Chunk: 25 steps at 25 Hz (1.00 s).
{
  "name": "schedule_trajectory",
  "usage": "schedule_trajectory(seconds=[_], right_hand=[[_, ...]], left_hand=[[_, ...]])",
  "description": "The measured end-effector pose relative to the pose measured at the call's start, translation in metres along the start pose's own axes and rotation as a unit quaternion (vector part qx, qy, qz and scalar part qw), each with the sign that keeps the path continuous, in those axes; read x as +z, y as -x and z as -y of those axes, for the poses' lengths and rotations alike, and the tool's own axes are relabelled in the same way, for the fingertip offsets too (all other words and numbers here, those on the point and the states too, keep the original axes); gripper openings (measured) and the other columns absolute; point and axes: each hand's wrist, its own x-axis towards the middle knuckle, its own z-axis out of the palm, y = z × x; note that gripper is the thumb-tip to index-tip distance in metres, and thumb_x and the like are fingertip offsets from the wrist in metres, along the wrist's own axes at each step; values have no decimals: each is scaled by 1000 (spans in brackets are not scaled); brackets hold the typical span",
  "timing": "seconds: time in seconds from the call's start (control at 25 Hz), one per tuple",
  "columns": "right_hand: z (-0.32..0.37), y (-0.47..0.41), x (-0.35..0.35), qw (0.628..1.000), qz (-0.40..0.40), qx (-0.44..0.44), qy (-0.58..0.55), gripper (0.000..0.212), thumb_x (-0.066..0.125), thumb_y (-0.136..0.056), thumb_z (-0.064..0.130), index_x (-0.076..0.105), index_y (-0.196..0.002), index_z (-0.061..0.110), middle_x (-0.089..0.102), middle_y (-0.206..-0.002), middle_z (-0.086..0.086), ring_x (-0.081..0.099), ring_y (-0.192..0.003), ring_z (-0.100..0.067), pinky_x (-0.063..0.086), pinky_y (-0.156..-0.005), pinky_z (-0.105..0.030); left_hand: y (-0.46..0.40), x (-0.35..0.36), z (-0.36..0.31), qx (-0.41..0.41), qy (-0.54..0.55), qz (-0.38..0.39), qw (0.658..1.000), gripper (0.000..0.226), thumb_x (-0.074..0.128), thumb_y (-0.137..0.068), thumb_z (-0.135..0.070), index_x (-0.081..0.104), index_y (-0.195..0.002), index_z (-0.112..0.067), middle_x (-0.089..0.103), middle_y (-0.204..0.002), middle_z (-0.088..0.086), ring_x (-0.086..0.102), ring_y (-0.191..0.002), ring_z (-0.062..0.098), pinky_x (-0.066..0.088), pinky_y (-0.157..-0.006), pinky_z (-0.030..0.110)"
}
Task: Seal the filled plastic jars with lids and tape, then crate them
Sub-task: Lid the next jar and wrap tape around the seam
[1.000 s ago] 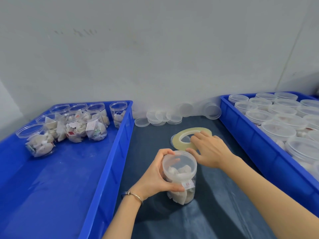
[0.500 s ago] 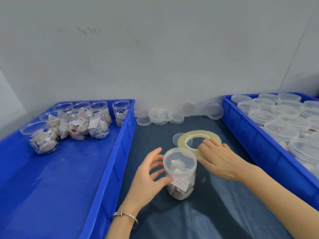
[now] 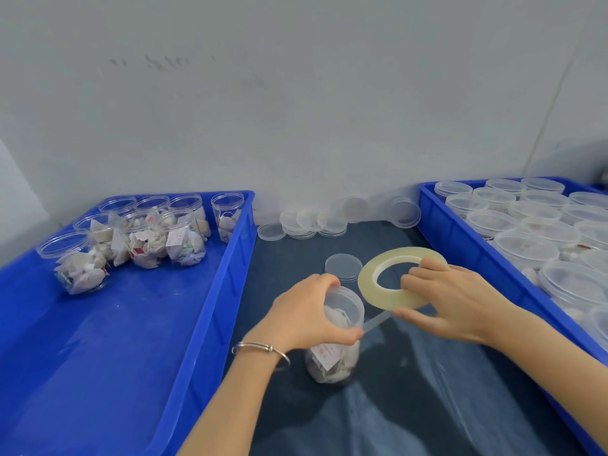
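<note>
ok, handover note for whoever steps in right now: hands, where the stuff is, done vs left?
Left hand: grips the lidded jar standing on the dark mat, thumb at the tape end by the lid.
Right hand: holds the tape roll lifted beside the jar; a short strip runs from roll to jar.
Left crate: filled jars, still open.
Right crate: lidded jars.
Spare lids lie by the wall, one lid behind the jar.
Done: lid on this jar, tape started.
Left: wrap tape round the lid, cut it, crate the jar, then the open jars.
</note>
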Motion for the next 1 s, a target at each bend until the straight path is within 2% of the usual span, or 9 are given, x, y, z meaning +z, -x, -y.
schedule_trajectory(seconds=[0.16,0.24,0.36,0.44,0.6,0.72,0.8,0.88,1.0], right_hand=[[-4,0,3,1000,13,13,4,50,4,-79,64,41,-86,31,44,-87,17,33,-90,-2,26,-77,-27],[-10,1,6,999,27,21,-6,55,0,-81,67,43,-89,33,46,-93,19,36,-98,-1,30,-86,-30],[-16,1,14,998,47,41,-14,68,-6,-77,76,47,-88,34,49,-96,22,36,-110,2,28,-99,-35],[-14,-4,18,997,54,44,-19,75,-4,-73,80,53,-93,35,52,-98,23,35,-114,1,25,-103,-38],[-1,-18,25,999,37,33,14,78,-7,-77,76,49,-99,26,48,-108,18,31,-123,-5,18,-110,-51],[1,-21,24,998,13,37,39,62,2,-82,64,45,-101,24,44,-113,12,33,-124,-6,13,-110,-59],[5,-23,23,998,19,46,35,55,9,-88,61,45,-100,23,44,-108,11,38,-116,-6,13,-111,-58],[13,-24,25,997,26,64,21,49,15,-92,60,46,-98,21,45,-100,10,42,-106,-10,20,-109,-52],[23,-27,26,993,15,113,-34,45,21,-95,59,37,-78,21,38,-80,10,40,-85,-13,37,-80,-36]], left_hand=[[-10,-8,4,36,7,49,998,74,75,-67,-54,42,-130,-33,50,-125,-18,49,-113,6,43,-95,29],[-12,-7,8,39,38,46,997,73,76,-67,-53,43,-130,-33,51,-123,-18,49,-111,6,44,-95,27],[-12,-7,12,56,63,49,995,74,78,-67,-50,43,-130,-34,49,-123,-21,47,-109,-1,37,-85,10],[-11,-7,12,73,54,67,994,73,79,-67,-47,42,-130,-36,48,-123,-23,46,-109,-2,35,-80,6],[-16,-19,5,61,-19,137,989,71,75,-68,-42,37,-128,-42,51,-121,-18,51,-104,6,40,-75,16],[-23,-24,-6,37,-106,174,978,71,74,-69,-36,34,-127,-41,52,-113,-10,52,-90,14,40,-62,23],[-26,-26,-14,40,-138,193,971,72,74,-70,-30,33,-128,-36,51,-108,-5,50,-79,14,37,-56,24],[-30,-27,-23,54,-155,219,962,71,74,-70,-22,33,-128,-33,51,-110,-1,50,-76,16,40,-55,28],[-34,-29,-33,82,-183,248,948,65,70,-74,-13,37,-127,-29,43,-125,0,57,-94,27,50,-65,37]])
